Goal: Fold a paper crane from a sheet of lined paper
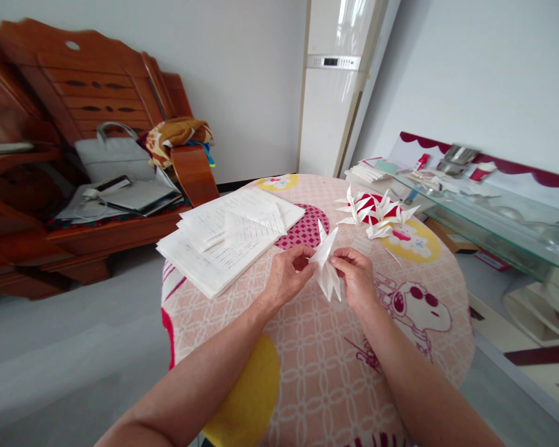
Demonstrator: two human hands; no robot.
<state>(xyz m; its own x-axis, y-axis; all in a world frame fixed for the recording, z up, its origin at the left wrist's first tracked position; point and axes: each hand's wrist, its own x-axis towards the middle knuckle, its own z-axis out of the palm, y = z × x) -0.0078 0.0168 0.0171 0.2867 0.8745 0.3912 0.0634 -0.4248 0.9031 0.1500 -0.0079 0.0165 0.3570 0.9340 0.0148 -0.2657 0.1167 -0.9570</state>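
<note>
A folded white paper piece (327, 262) with pointed tips is held above the round table with the pink patterned cloth (307, 360). My left hand (286, 273) pinches its left side with closed fingers. My right hand (356, 276) grips its right side, fingers closed too. Several finished white folded paper figures (377, 214) lie farther back on the table. A stack of printed paper sheets (228, 239) lies at the table's left, close to my left hand.
A wooden bench (88, 155) at left holds a grey bag (114, 155), papers and a folded blanket (179, 136). A glass shelf (494, 205) with small items runs along the right. A tall white appliance (335, 87) stands in the corner.
</note>
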